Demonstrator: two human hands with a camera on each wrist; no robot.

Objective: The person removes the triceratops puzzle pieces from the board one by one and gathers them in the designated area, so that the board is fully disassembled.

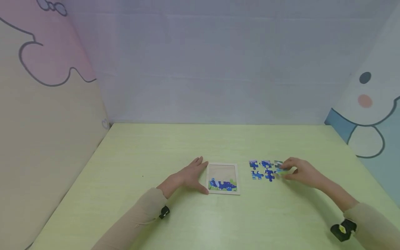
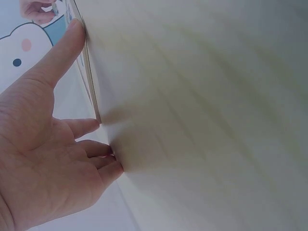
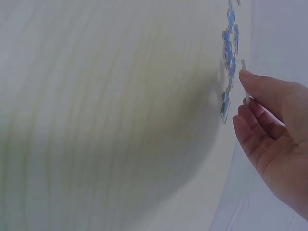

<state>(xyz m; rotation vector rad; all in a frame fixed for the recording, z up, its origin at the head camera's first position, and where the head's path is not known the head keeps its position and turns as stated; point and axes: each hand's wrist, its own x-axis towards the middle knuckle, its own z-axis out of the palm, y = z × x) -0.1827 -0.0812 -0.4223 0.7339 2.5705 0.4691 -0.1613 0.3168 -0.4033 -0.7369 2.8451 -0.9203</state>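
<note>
1. The frame (image 1: 238,178) lies flat on the table (image 1: 187,142), near its middle. The placing seems sensible, because both hands can reach it easily.

2. The left hand (image 1: 192,175) is spread wide at the left side of the frame and grasps nothing. Its thumb touches the near left corner and a fingertip is at the far left corner; in the left wrist view, other fingertips rest on the table. I think this pose serves to keep the frame from sliding.

3. Inside the frame, the fitted pieces (image 1: 223,184) fill only the near part, where a blue figure shows. The far part is bare board, so the picture looks partly made, probably built from the near edge.

4. To the right of the frame, the loose pieces (image 1: 269,175) lie in two rough rows, picture side up. They are near the frame but apart from it, perhaps so that each shape can be compared and taken without crossing the left hand.

5. The right hand (image 1: 301,172) is at the right end of these rows, almost closed, with one piece (image 3: 247,96) between thumb and fingers. In the right wrist view this piece is raised off the table and seen almost edge-on. Such a light pinch probably suits a thin piece, since it is easy to turn.
</note>
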